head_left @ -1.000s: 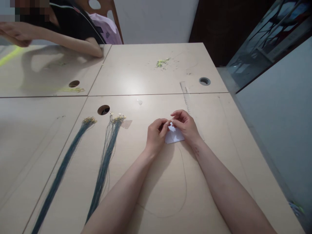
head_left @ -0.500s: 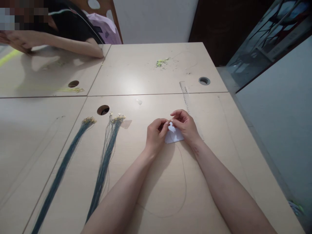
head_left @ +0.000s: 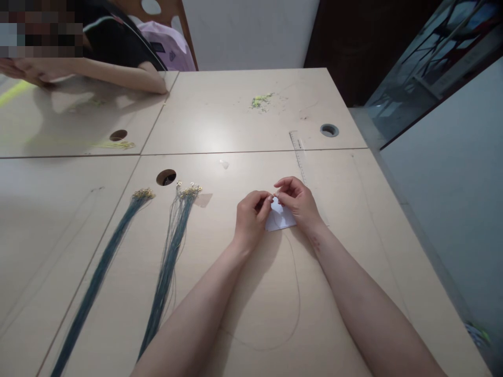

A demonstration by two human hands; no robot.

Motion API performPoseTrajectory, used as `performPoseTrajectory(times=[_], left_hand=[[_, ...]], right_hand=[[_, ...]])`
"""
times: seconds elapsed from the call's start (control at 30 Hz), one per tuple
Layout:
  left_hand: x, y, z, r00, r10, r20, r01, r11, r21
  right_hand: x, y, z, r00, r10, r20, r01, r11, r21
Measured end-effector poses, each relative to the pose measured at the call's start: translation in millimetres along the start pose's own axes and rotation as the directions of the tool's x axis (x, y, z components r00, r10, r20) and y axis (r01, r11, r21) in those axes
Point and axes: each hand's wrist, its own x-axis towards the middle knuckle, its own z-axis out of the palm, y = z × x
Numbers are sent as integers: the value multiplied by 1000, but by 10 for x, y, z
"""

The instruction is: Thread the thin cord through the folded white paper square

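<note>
My left hand (head_left: 251,214) and my right hand (head_left: 299,201) meet fingertip to fingertip above a small white paper (head_left: 280,220) lying on the table. Both pinch something tiny at the end of a thin cord (head_left: 296,293), which loops back toward me across the tabletop. What sits between the fingertips is too small to name. Left of my hands lie two long bundles of blue-green cords with gold clasps, one (head_left: 173,251) nearer and one (head_left: 106,267) farther left.
A clear ruler (head_left: 299,154) lies beyond my right hand. Yellow-green scraps (head_left: 261,100) sit on the far table. Round cable holes (head_left: 166,177) (head_left: 329,130) open in the tabletops. Another person's arm (head_left: 118,77) rests at the far left. The table edge runs down the right.
My hands have stayed in place, pinching together. The other person at the far left has shifted their hand slightly.
</note>
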Motion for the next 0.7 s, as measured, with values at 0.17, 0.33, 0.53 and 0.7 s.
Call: performPoseTrajectory(times=[0.17,0.33,0.53,0.7], left_hand=[[1,-10,-1,1000,-1,9,1,1000,2],[4,-11,0,1000,-21,21,21,999,-32],[6,-9,3,999,-35,18,36,997,-66],[7,-30,10,998,-67,15,68,994,-85]], right_hand=[[-1,6,6,1000,-6,7,6,1000,5],[0,13,8,1000,-8,7,8,1000,-7],[-3,21,3,1000,-20,13,20,1000,9],[-9,0,9,1000,-21,15,22,1000,-19]])
